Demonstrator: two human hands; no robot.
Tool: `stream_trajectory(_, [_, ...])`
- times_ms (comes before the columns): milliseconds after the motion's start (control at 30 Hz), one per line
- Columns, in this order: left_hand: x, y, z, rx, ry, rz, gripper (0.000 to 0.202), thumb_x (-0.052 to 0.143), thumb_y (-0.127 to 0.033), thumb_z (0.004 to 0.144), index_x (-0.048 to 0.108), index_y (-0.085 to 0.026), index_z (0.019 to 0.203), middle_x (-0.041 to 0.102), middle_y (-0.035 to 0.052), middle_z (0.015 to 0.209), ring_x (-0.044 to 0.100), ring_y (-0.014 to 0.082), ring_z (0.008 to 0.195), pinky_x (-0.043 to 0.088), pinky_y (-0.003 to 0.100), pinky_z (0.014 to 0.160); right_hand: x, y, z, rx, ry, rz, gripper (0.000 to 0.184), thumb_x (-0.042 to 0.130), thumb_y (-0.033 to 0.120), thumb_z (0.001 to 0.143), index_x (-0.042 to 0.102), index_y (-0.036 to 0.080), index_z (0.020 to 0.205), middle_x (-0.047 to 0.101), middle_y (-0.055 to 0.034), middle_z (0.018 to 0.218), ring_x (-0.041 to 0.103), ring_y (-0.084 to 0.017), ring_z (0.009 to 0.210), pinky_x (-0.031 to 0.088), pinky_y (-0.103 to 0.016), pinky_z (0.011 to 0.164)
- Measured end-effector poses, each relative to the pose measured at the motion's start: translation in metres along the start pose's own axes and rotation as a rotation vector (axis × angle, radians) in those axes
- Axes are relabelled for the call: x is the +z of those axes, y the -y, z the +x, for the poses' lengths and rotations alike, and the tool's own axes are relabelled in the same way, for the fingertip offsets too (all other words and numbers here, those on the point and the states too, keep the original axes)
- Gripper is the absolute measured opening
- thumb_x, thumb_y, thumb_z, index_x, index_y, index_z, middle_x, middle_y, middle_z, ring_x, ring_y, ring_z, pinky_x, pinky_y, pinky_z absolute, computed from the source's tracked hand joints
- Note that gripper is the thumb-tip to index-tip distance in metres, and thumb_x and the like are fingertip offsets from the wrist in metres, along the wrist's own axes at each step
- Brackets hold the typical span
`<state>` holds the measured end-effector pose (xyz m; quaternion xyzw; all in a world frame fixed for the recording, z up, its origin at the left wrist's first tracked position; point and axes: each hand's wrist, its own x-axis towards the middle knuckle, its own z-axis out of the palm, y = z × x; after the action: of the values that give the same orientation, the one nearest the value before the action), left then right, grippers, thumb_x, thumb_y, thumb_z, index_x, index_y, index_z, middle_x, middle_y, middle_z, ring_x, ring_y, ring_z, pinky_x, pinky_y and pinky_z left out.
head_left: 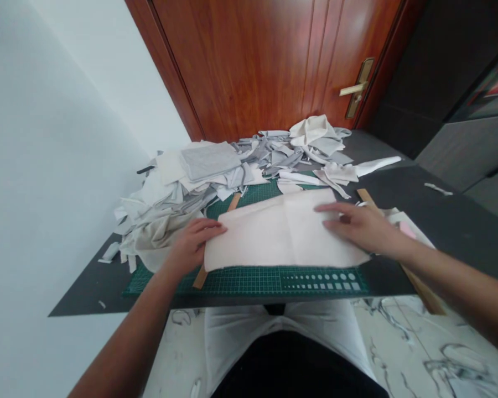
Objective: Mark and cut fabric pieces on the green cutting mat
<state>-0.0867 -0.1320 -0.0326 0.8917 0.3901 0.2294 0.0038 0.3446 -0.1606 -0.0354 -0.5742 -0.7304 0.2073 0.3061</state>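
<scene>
A piece of white fabric point(269, 232) with a faint vertical crease lies spread across the green cutting mat point(240, 284). At its left edge rests my left hand point(193, 240), fingers stretched out and fingertips on the cloth; its thumb is not clearly visible. My right hand point(357, 224), slightly blurred, lies over the right part of the fabric with its fingers apart. A wooden strip like a ruler point(200, 276) passes beneath the fabric's left end. Another wooden strip point(421, 293) lies partly under my right forearm.
Stacked grey and white fabric pieces point(209, 160) stand at the left. Loose scraps point(278, 155) are heaped along the back. A pink item point(406, 229) sits by my right forearm. The dark tabletop point(460, 221) adjoins a white wall and a wooden door point(249, 66).
</scene>
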Motion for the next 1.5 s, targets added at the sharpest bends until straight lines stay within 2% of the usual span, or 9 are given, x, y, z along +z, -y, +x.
stream_trajectory(100, [0.026,-0.003,-0.031,-0.090,0.346,0.081,0.054,0.049,-0.011,0.089,0.069,-0.035,0.133,0.063,0.0057,0.145,0.055,0.0289,0.135,0.043,0.054,0.112,0.042,-0.024,-0.048,-0.091,0.049,-0.374,0.037,0.057,0.037,0.095,0.075,0.023,0.124,0.064,-0.0149,0.140,0.069,-0.031,0.103,0.055,-0.049,0.091])
stream_trajectory(233, [0.037,-0.023,-0.046,-0.032,0.475,0.065,0.079,0.057,-0.003,0.079,0.053,-0.042,0.148,0.043,0.0017,0.163,0.038,0.0321,0.151,0.031,0.060,0.119,0.061,-0.023,-0.089,-0.275,0.120,-0.483,0.056,0.061,0.056,0.094,0.063,0.027,0.142,0.050,-0.0117,0.157,0.052,-0.040,0.132,0.045,-0.062,0.102])
stream_trajectory(433, [0.035,-0.035,-0.054,-0.034,0.336,-0.307,0.035,0.054,-0.022,0.096,0.074,-0.027,0.123,0.069,0.0081,0.137,0.061,0.0240,0.132,0.041,0.044,0.117,0.058,-0.028,-0.106,-0.399,0.221,-0.376,0.050,0.060,0.047,0.099,0.057,0.031,0.146,0.060,-0.0089,0.148,0.061,-0.032,0.119,0.049,-0.054,0.096])
stream_trajectory(600, [0.027,-0.042,-0.059,-0.501,0.092,-0.456,0.032,0.062,-0.048,0.089,0.081,-0.022,0.092,0.081,0.0045,0.089,0.075,0.0242,0.085,0.058,0.034,0.082,0.037,-0.017,-0.116,-0.410,0.150,0.020,0.022,0.059,0.029,0.099,0.075,0.025,0.114,0.078,-0.0068,0.109,0.070,-0.024,0.099,0.055,-0.042,0.088])
stream_trajectory(767, [0.039,-0.055,-0.037,-0.893,-0.067,-0.652,0.055,0.058,-0.065,0.086,0.076,-0.016,0.103,0.078,0.0054,0.087,0.071,0.0255,0.078,0.055,0.034,0.070,0.015,0.007,-0.074,0.116,-0.076,0.370,0.029,0.069,0.050,0.091,0.073,0.023,0.099,0.078,-0.0051,0.093,0.072,-0.023,0.080,0.057,-0.033,0.067])
stream_trajectory(967, [0.053,-0.049,-0.029,-0.809,0.011,-0.215,0.037,0.055,-0.051,0.088,0.072,-0.018,0.096,0.075,0.0120,0.111,0.068,0.0326,0.108,0.050,0.046,0.101,0.048,-0.002,0.010,0.234,-0.049,-0.045,0.028,0.052,0.045,0.096,0.064,0.020,0.100,0.074,-0.0087,0.088,0.067,-0.025,0.079,0.048,-0.032,0.067])
stream_trajectory(1167, [0.064,-0.024,-0.034,-0.663,0.034,-0.057,0.027,0.051,-0.043,0.092,0.056,-0.022,0.075,0.064,0.0158,0.137,0.058,0.0345,0.127,0.045,0.052,0.109,0.076,-0.002,0.021,0.190,0.064,-0.481,0.028,0.042,0.033,0.099,0.063,0.017,0.108,0.074,-0.0168,0.097,0.071,-0.031,0.091,0.048,-0.035,0.075])
stream_trajectory(1367, [0.059,-0.011,-0.019,-0.685,0.061,-0.002,0.026,0.061,-0.046,0.085,0.058,-0.022,0.076,0.065,0.0060,0.085,0.061,0.0252,0.082,0.050,0.039,0.079,0.067,-0.002,0.031,0.081,0.147,-0.541,0.040,0.057,0.032,0.090,0.062,0.011,0.123,0.065,-0.0228,0.126,0.065,-0.036,0.111,0.050,-0.043,0.092])
stream_trajectory(1500, [0.050,-0.010,-0.014,-0.773,0.080,-0.114,0.025,0.067,-0.045,0.079,0.064,-0.021,0.083,0.061,-0.0006,0.072,0.057,0.0198,0.068,0.041,0.032,0.066,0.053,-0.007,0.060,-0.046,0.383,-0.502,0.040,0.066,0.032,0.084,0.068,0.013,0.119,0.066,-0.0180,0.124,0.060,-0.033,0.119,0.045,-0.042,0.102])
